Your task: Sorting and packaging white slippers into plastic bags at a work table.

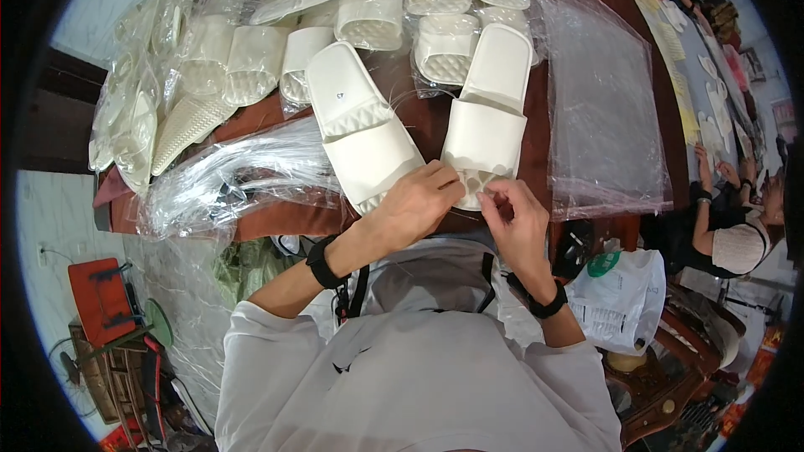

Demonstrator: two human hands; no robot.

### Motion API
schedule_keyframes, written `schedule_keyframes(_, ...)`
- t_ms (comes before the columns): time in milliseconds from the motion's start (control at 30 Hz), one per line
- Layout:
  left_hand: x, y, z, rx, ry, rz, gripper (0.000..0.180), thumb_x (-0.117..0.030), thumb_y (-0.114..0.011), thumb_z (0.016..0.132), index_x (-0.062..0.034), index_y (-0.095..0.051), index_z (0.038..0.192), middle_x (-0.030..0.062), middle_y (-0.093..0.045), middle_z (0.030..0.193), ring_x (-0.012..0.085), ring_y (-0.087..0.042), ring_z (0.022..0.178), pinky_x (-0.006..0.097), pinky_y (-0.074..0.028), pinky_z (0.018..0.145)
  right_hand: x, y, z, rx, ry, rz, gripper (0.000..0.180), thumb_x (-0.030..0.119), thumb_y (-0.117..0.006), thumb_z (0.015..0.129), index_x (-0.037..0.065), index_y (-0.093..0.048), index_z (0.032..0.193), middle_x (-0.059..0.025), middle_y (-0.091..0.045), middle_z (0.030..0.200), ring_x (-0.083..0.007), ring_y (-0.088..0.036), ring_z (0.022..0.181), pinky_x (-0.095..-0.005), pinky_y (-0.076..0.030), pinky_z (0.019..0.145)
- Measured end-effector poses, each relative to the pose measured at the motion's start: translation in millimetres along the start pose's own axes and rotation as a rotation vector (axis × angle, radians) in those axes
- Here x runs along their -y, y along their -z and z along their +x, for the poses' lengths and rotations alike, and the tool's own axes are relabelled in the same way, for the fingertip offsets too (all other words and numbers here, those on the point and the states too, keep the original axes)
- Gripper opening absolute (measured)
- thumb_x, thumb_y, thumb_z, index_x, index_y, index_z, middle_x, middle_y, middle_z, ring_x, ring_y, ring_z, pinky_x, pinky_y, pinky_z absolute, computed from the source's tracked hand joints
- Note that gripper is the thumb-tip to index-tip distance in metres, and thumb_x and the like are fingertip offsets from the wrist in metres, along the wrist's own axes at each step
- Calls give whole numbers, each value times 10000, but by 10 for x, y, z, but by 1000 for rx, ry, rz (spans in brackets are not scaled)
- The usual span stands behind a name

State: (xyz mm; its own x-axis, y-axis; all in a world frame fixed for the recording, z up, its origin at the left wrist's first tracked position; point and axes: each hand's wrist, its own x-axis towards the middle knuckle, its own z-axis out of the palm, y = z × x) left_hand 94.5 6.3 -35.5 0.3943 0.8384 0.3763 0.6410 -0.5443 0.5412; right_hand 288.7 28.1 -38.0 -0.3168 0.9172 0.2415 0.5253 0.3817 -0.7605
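A pair of cream slide slippers lies in front of me on the table, toe openings toward me. My left hand (425, 194) reaches across the front of the left slipper (368, 146), fingers curled together beside the toe of the right slipper (486, 134). Close by, my right hand (517, 213) has its thumb and forefinger drawn into a pinch at that same toe. Whatever the fingertips hold is too small or hidden to make out. A thin clear strand (423, 92) arches between the two slippers.
Several bagged cream slippers (251, 63) crowd the table's far and left side. A stack of clear plastic strips or bags (243, 172) lies left, flat clear bags (607, 109) right. A white plastic bag (620, 301) hangs by a wooden chair (662, 393). Another person's hands (716, 172) work far right.
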Motion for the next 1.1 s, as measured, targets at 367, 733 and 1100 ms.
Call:
schedule_keyframes(367,-32,46,29,8,69,-106,164,22,-657,730,-32,-577,863,112,-559,859,310,-559,808,390,-487,684,-35,-239,82,-50,25,-87,165,92,-700,750,65,-586,866,-69,-554,722,-235,-575,602,-337,-461,547)
schedule_keyframes(733,-86,-95,43,-71,182,21,242,24,-618,772,-14,-574,1008,131,-558,910,328,-603,779,408,-507,662,34,-193,74,-18,-19,-129,119,90,-642,793,48,-569,877,-105,-593,788,-291,-605,650,-373,-470,576)
schedule_keyframes(1100,-94,-171,52,-208,304,30,121,-16,-625,792,-15,-577,903,133,-510,928,332,-589,713,397,-508,609,69,-163,43,4,-22,-96,189,122,-691,778,38,-586,911,-92,-605,805,-252,-618,648,-350,-483,568)
